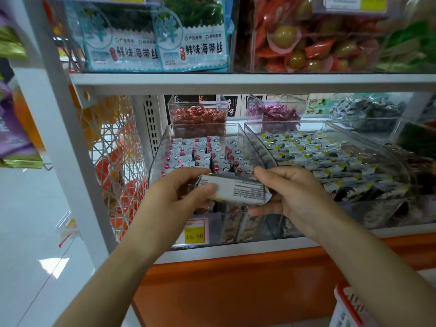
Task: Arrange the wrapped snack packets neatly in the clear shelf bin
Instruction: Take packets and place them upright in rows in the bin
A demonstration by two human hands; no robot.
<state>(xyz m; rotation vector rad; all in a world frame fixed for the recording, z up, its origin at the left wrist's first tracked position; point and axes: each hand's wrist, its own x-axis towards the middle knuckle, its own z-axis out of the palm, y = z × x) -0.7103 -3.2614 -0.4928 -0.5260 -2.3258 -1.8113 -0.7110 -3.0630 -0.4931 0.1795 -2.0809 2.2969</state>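
Snack packet (233,191) held at the front edge of the clear bin (158,159), left hand (179,192) pinching its left end, right hand (290,194) gripping the right.

Lower shelf (236,250), white metal. Front: left clear bin (245,142) with rows of white packets (203,152), right clear bin (295,125) just beside it. Behind these: red-sweet bin (198,116), purple-sweet bin (276,113). Upper shelf (236,82): seaweed packs (193,43), bin of red packets (313,43).
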